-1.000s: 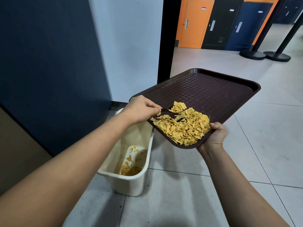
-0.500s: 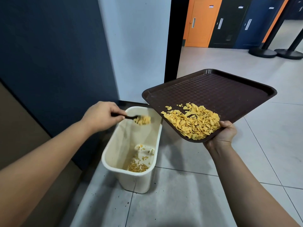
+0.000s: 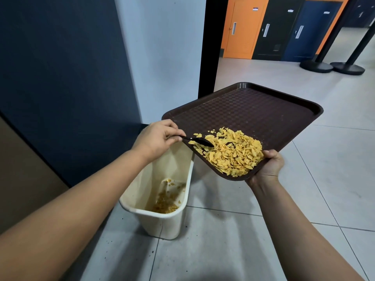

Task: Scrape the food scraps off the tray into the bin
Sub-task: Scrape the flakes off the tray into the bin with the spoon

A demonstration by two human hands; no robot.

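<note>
Now, step in hand: a scraping pass is under way, by my reading; most of the pile is on the tray, and only a small scatter lies at the bottom of the bin.
Left hand [image 3: 157, 137]: fingers curled round the handle of a black plastic spoon [image 3: 197, 141], pinching it near its end.
Spoon: long axis runs from the left hand rightward and slightly down, bowl end pointing into the near-left edge of the scraps.
Right hand [image 3: 267, 166]: grips the near corner of the tray from beneath, thumb hooked over the rim just beside the pile.
Tray [image 3: 263, 110]: dark brown, rectangular, held in the air and tilted, low corner towards the person; its left edge overhangs the far end of the bin.
Tray's long axis: runs from the low near corner up and away to the right.
Food scraps [image 3: 231, 153]: yellow flaky bits heaped in the low near corner, against the rim.
Bin [image 3: 162, 217]: cream plastic, upright on the tiled floor against the dark wall, mouth open below the spoon hand.
Next move: I'd say the spoon must drag a portion leftward over the tray's edge, with that edge kept above the bin's mouth so flakes don't land on the floor.
Risk: the heap sits at the corner by the right hand, beyond the bin's rim; more tilt that way could spill it.
</note>
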